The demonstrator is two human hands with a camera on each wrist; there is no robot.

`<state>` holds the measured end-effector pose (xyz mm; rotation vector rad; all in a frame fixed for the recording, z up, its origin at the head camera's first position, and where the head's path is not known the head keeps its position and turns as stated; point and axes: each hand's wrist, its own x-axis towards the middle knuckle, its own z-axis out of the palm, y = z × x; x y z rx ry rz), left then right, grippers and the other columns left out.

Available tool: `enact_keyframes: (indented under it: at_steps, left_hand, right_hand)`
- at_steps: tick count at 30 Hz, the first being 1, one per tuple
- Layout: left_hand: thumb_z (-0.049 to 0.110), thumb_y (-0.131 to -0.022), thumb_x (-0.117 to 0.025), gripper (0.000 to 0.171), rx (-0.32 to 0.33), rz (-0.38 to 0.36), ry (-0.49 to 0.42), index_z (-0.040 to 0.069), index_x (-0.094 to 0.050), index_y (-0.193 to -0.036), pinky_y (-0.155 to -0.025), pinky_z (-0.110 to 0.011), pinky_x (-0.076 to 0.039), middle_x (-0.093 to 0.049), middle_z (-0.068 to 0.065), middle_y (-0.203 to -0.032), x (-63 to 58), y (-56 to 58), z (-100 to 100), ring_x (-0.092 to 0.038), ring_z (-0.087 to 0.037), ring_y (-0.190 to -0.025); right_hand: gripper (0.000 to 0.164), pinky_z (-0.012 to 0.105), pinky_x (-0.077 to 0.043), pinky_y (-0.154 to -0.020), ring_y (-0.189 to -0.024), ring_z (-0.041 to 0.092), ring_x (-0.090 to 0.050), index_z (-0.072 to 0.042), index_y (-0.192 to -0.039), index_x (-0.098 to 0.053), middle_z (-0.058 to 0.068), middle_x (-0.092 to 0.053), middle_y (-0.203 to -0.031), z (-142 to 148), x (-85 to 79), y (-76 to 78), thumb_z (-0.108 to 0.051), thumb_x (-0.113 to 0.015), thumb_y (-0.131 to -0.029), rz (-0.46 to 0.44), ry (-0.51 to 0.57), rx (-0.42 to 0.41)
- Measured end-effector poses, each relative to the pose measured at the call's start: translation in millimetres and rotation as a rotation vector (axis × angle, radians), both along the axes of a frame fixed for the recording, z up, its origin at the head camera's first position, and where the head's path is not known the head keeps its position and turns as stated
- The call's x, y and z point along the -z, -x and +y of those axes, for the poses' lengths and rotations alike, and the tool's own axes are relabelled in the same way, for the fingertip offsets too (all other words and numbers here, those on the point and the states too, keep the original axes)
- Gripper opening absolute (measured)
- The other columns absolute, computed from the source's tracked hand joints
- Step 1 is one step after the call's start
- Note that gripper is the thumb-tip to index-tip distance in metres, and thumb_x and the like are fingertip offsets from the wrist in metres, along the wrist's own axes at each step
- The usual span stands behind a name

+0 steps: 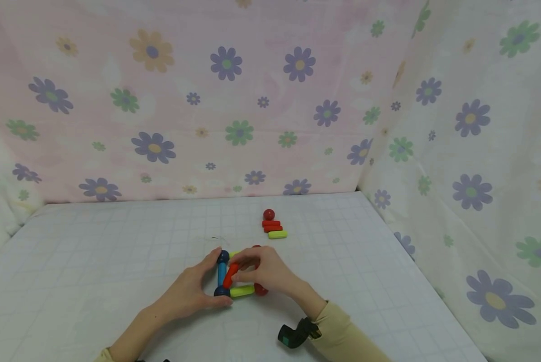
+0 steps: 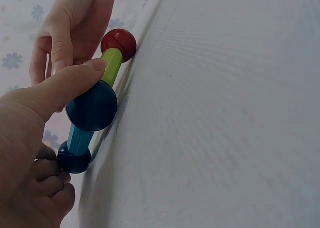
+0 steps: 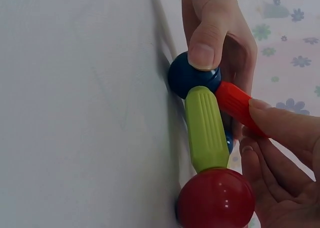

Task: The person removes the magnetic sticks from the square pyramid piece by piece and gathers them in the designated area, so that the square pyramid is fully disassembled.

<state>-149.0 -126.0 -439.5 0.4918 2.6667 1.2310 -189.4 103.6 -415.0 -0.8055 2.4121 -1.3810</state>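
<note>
A four-sided frame of toy balls and rods lies on the table. Its left side is a blue rod between two dark blue balls, one near and one far. From the near blue ball a yellow-green rod runs to a red ball. My left hand holds the left side, thumb on the near blue ball and fingers by the far one. Between thumb and fingers my right hand pinches a red rod, its lower end at the near blue ball, slanting upward. This hand hides part of the frame's right side.
Behind the frame, a loose red ball, two red rods and a yellow-green rod lie in a row on the white table. Flowered curtains stand at the back and sides. A black camera sits on the right wrist.
</note>
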Motion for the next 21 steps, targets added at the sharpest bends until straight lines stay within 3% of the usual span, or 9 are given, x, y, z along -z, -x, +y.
enact_keyframes:
  at_steps: [5,12,21]
  left_hand:
    - [0.056,-0.072,-0.085,0.114,0.001,-0.003,0.005,0.016,-0.024,-0.16,-0.115,-0.06,-0.031,-0.029,-0.009,-0.163,-0.2,-0.3,1.3,-0.029,-0.035,-0.149]
    - [0.057,-0.071,-0.085,0.114,-0.006,-0.007,0.013,0.017,-0.025,-0.16,-0.115,-0.061,-0.031,-0.03,-0.008,-0.163,-0.5,0.0,1.9,-0.029,-0.034,-0.15]
    - [0.058,-0.07,-0.085,0.115,-0.016,-0.018,0.022,0.019,-0.025,-0.16,-0.115,-0.06,-0.032,-0.03,-0.006,-0.163,-0.5,-0.1,2.2,-0.029,-0.033,-0.15]
  right_hand:
    - [0.027,0.022,-0.055,-0.08,-0.086,0.008,-0.065,-0.014,-0.111,-0.075,-0.006,-0.073,-0.1,1.5,0.3,0.9,-0.02,-0.081,-0.085,0.002,-0.017,0.007]
    - [0.021,0.022,-0.055,-0.075,-0.081,0.009,-0.064,-0.019,-0.103,-0.074,-0.007,-0.069,-0.094,5.6,-0.5,2.4,-0.022,-0.082,-0.084,-0.002,-0.046,-0.003]
    - [0.025,0.022,-0.055,-0.075,-0.084,0.009,-0.063,-0.011,-0.107,-0.077,-0.007,-0.071,-0.091,8.4,-0.5,4.4,-0.022,-0.081,-0.085,-0.015,-0.05,-0.022]
